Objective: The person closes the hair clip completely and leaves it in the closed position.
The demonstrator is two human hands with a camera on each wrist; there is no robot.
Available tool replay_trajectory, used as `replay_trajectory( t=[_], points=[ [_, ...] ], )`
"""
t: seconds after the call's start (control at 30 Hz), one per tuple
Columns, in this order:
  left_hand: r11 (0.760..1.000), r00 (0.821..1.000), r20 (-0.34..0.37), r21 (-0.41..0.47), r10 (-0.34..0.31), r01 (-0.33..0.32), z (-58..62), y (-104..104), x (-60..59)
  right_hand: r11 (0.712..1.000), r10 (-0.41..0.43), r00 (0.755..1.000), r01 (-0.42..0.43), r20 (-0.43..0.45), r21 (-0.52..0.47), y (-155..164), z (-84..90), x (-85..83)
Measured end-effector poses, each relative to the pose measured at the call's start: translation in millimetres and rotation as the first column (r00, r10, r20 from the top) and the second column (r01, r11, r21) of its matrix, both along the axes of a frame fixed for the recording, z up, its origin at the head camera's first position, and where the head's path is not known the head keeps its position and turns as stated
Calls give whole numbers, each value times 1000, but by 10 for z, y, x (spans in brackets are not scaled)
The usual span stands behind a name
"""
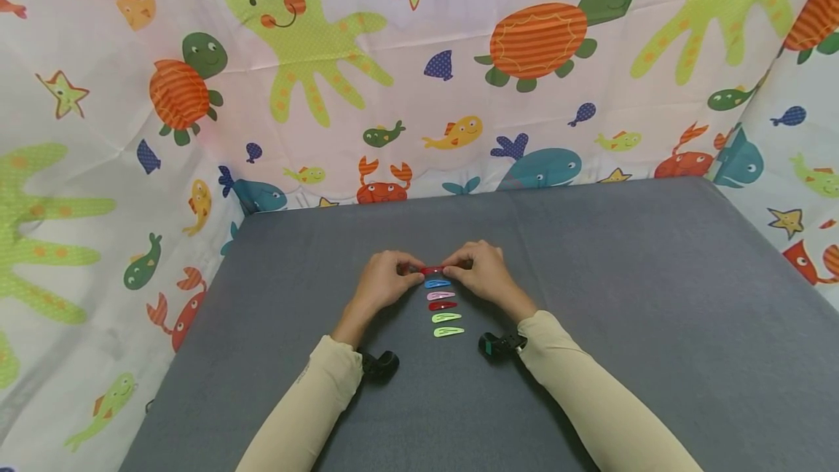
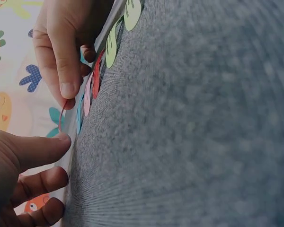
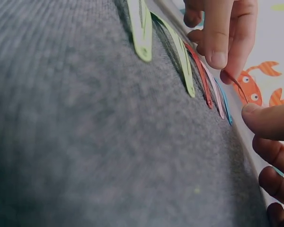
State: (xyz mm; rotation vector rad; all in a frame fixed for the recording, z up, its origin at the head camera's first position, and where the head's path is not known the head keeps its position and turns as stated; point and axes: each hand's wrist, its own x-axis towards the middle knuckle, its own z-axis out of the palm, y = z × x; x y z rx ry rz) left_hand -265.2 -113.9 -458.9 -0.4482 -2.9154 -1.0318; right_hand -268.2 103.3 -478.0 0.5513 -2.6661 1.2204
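Table (image 1: 655,297): grey cloth top, row of five more clips near the middle.
Left hand (image 1: 383,281): pinching one end.
Right hand (image 1: 481,272): pinching the other end.
Red hair clip (image 1: 432,270): head of the row; likely light, thin, springy, slippery; best held at the ends.

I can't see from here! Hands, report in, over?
Left hand and right hand pinch the red hair clip. Five clips lined below. Nothing blocking.

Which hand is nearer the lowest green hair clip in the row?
Right, narrowly. The right hand and left hand both pinch the red clip at the row's far end, away from the lowest green clip.
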Motion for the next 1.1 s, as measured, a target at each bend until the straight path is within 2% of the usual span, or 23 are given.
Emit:
replay_trajectory(
  t=[0.23, 0.8, 0.97, 1.1],
  points=[
    [1000, 1000, 20, -20, 13, -12, -13, 27, -23, 1000, -15, 999, 15, 31, 18, -5, -7, -11],
    [1000, 999, 46, 10, 22, -23, -49, 36, -59, 995, -24, 1000, 22, 15, 95, 15, 33, 22],
    [1000, 999, 36, 9, 23, -23, -34, 5, -24, 993, -30, 1000, 29, 4, 116, 121, 65, 36],
    [999, 999, -1, 20, 35, -35, 18, -92, 28, 976, -73, 996, 81, -45, 201, 319, 131, 54]
  ],
)
